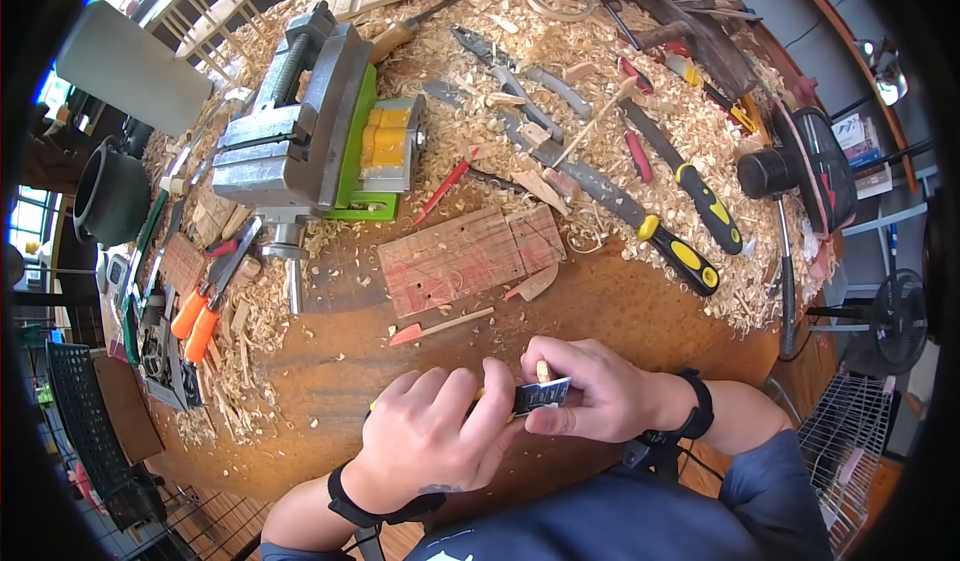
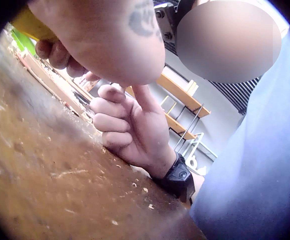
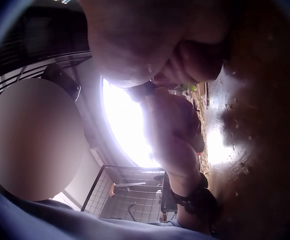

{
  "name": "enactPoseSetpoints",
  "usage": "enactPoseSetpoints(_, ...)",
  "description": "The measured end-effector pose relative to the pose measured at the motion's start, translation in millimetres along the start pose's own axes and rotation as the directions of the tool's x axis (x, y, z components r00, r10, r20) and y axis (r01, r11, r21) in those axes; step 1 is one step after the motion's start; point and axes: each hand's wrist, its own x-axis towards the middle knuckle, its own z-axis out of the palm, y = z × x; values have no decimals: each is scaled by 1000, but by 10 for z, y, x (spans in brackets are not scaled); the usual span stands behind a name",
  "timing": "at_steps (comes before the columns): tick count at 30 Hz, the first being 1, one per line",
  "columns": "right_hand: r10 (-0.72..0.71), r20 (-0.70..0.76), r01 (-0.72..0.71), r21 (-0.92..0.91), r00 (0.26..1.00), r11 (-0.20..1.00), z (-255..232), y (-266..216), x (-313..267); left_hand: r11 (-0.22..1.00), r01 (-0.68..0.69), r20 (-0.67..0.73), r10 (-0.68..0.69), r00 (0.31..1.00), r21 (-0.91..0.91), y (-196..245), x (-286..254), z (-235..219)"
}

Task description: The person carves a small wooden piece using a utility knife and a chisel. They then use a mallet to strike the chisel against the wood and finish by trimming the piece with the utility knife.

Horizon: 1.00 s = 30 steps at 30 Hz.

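Over the table's near edge, the left hand (image 1: 430, 429) grips a yellow-handled cutting tool, its fingers curled round the handle; the yellow shows again as a handle (image 2: 30, 24) in the left wrist view. A flat dark and silver blade with printed markings (image 1: 543, 395) extends from this grip to the right hand. The right hand (image 1: 598, 391) pinches a small pale wooden piece (image 1: 543, 370) between thumb and fingers, against the blade. In the left wrist view the right hand (image 2: 135, 127) has curled fingers; the contact point is hidden in both wrist views.
Beyond the hands lie a reddish marked board (image 1: 470, 261), a small red-tipped stick (image 1: 440, 327) and a metal vise (image 1: 290, 156). Wood shavings surround yellow-black handled tools (image 1: 685, 256), pliers and a black mallet (image 1: 768, 175). Orange-handled tools (image 1: 200, 331) lie at the left.
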Motion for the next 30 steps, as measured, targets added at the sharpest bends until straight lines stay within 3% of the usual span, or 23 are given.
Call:
enactPoseSetpoints(10, 18, -38, -19, -32, 999, 999, 12, -10, 3, 996, 32, 1, -32, 999, 85, 42, 24, -26)
enactPoseSetpoints(16, -133, -115, 122, -99, 984, 988, 69, 16, 12, 988, 144, -12, -144, 989, 52, -2, 17, -2)
enactPoseSetpoints(18, 13, -71, -12, 19, 997, 1000, 39, -34, 12, 989, 140, -1, -140, 990, 41, 18, 36, -44)
enactPoseSetpoints(24, 9, -27, -7, 70, 1000, 998, 8, 38, -6, 1000, 29, 0, -29, 1000, -3, 23, 19, -7)
enactPoseSetpoints(30, 15, -47, -11, 70, 999, 997, 21, 7, 6, 999, 22, -15, -23, 1000, -24, 18, 9, 19)
